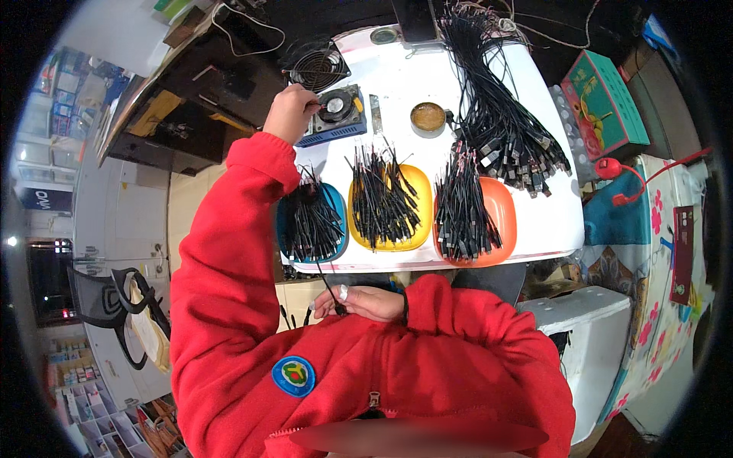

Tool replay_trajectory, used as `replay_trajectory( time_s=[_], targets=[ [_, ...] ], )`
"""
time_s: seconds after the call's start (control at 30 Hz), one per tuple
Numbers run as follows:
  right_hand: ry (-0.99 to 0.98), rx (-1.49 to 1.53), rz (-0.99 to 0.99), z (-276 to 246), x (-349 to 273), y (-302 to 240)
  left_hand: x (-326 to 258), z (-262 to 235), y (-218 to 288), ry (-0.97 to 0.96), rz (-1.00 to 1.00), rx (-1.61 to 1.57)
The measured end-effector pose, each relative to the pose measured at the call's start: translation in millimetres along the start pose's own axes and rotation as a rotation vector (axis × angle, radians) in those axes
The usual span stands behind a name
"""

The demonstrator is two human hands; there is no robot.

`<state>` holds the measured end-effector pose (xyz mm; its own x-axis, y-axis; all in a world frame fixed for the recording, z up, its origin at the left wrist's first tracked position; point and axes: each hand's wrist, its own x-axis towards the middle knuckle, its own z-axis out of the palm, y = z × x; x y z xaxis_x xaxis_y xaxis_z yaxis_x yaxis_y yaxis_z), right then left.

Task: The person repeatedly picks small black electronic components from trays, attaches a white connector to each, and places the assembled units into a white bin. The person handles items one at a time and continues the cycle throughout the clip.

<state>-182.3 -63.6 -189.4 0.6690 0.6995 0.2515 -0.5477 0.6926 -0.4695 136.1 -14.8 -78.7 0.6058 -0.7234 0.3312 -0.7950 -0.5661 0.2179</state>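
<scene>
My left hand (291, 113) reaches to the back left of the white table (397, 84). Its fingers are pinched at the edge of a small boxy device (336, 114) with a round black fan-like top; what they grip is hidden. Close to my chest, my right hand (365, 304), white wrapping on one finger, holds a thin black cable (327, 282) that runs up toward the blue tray (342, 204). Short black cables fill that tray, the yellow tray (422, 187) and the orange tray (500, 210) along the table's front edge.
A big bundle of black USB cables (504, 107) covers the table's right side. Nearby sits a round tin (428, 118) with amber contents. A round black fan grille (317, 70) lies behind the device. A dark wooden cabinet (183, 91) borders the left; a white foam box (584, 313) stands at right.
</scene>
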Motion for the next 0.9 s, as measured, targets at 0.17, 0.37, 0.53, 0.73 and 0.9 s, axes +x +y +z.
replay_trajectory(
  time_s=[0.17,0.37,0.53,0.73,0.9],
  targets=[
    [0.024,0.039,0.043,0.8,-0.9,-5.4,5.6,12.5,-8.4,-0.066,0.019,0.069],
    [0.054,0.039,0.048,2.5,-2.7,-9.8,11.0,17.8,-11.3,-0.101,0.021,0.096],
    [0.067,0.046,0.031,2.6,-4.5,-11.5,15.9,19.2,-10.0,-0.152,0.012,0.118],
    [0.073,0.026,0.033,2.5,-5.4,-12.0,18.7,19.5,-5.9,-0.199,0.004,0.196],
    [0.064,0.034,0.018,1.8,-6.3,-11.0,21.6,20.7,-5.1,-0.247,0.035,0.303]
  ],
)
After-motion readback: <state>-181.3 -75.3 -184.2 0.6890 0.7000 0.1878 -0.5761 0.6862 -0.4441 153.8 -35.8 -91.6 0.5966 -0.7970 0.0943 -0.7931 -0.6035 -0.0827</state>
